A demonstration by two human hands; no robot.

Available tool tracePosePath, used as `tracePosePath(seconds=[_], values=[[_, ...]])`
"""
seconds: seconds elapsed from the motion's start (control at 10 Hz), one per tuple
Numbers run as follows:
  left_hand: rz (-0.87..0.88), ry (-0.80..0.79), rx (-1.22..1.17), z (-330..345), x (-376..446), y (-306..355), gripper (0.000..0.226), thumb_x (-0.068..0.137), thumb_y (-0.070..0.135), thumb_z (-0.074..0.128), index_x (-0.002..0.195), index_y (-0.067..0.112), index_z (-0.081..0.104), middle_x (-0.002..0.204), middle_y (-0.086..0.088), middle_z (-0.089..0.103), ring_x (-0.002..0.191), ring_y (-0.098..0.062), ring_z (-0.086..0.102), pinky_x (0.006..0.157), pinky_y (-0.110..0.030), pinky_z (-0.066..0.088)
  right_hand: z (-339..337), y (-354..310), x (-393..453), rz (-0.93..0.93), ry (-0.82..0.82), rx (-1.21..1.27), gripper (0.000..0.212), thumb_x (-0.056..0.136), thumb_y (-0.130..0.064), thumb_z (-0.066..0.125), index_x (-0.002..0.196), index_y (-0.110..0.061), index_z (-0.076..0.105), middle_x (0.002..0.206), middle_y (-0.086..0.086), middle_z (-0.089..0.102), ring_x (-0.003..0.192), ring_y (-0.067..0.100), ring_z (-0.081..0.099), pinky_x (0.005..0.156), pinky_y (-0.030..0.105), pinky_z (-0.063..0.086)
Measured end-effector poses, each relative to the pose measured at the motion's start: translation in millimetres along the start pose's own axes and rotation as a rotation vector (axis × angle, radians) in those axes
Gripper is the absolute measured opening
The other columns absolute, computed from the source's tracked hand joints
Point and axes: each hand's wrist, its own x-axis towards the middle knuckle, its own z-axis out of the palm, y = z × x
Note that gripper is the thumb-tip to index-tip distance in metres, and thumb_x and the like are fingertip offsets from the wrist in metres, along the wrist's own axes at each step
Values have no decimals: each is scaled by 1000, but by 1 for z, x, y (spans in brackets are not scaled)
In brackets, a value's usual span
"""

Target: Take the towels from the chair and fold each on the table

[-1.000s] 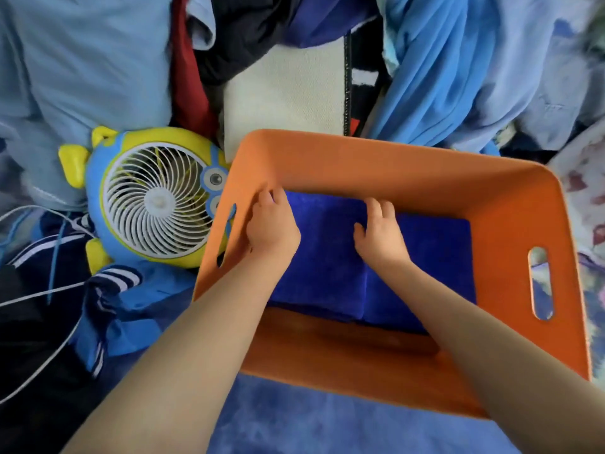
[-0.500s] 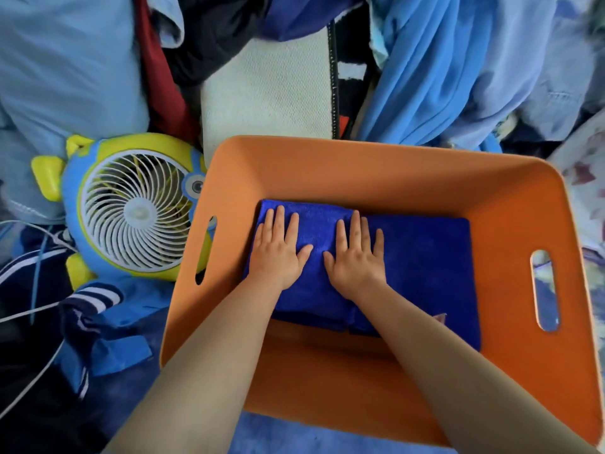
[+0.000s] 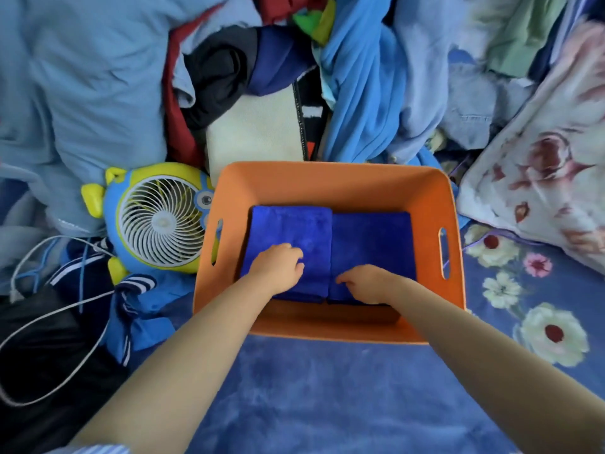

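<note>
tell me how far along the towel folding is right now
Looks done: two folded blue towels, left towel and right towel, lie side by side in the orange bin. In hand: the left hand and right hand rest with curled fingers on their near ends, apparently seating them. Left: unclear; more blue fabric lies in front of the bin, and no chair is in view.

Surface: I see a blue floral cover point(image 3: 510, 309) from 3 to 6 o'clock.
Pile: I see heaped clothes point(image 3: 82, 93), mostly pale blue, from 9 to 1 o'clock.
Fan: a blue-and-yellow cartoon fan point(image 3: 160, 221) sits at 9 o'clock.
Cable: a white cable point(image 3: 49, 319) loops at 8 o'clock.
Light: soft, even daylight.
</note>
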Motion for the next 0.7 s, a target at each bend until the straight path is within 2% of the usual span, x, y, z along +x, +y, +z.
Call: tracePosePath(seconds=[0.1, 0.2, 0.3, 0.4, 0.5, 0.6, 0.7], values=[[39, -71, -101, -7, -37, 18, 27, 96, 25, 42, 111, 12, 61, 115, -7, 59, 108, -27, 54, 88, -37, 45, 6, -3, -49, 2, -72, 16, 39, 99, -15, 28, 135, -12, 45, 143, 7, 43, 132, 25, 38, 110, 34, 28], [84, -209, -274, -7, -72, 32, 33, 95, 36, 45, 99, 10, 65, 108, -10, 64, 103, -26, 58, 91, -40, 46, 8, -5, -90, -18, -84, -3, 37, 100, -18, 31, 130, -7, 50, 141, 12, 42, 133, 28, 34, 112, 41, 18], [153, -254, -310, -7, -111, 47, 34, 95, 39, 46, 108, 14, 66, 110, -4, 63, 108, -21, 57, 96, -35, 45, 13, -1, -126, -48, -16, 93, 37, 99, -22, 36, 130, -9, 50, 145, 10, 37, 135, 25, 32, 102, 29, 24], [188, -111, -114, 0, -135, 54, 35, 98, 27, 41, 126, 12, 57, 129, -6, 55, 119, -23, 51, 99, -36, 42, 20, 5, -158, -9, 77, 135, 34, 98, -21, 39, 123, -7, 57, 133, 11, 53, 122, 24, 49, 82, 20, 29], [129, -36, 2, 15, -146, 56, 38, 99, 16, 36, 135, 13, 48, 137, -8, 49, 124, -26, 47, 99, -38, 42, 19, 2, -191, -19, 113, 52, 34, 98, -21, 37, 122, -6, 56, 127, 14, 57, 103, 18, 52, 85, 24, 35], [97, -8, 63, 28, -150, 61, 47, 95, 4, 36, 141, 13, 38, 141, -10, 45, 127, -29, 45, 102, -39, 41, -16, -3, -229, -37, 327, 115, 35, 99, -22, 37, 121, -5, 57, 127, 12, 57, 114, 24, 52, 93, 27, 37], [84, 10, 77, 31, -156, 65, 59, 91, -3, 37, 147, 13, 27, 146, -9, 38, 131, -29, 40, 105, -36, 38, -60, -8, -291, -254, 790, 445, 25, 95, -19, 48, 109, -9, 65, 113, 7, 68, 102, 11, 63, 86, 18, 45]])
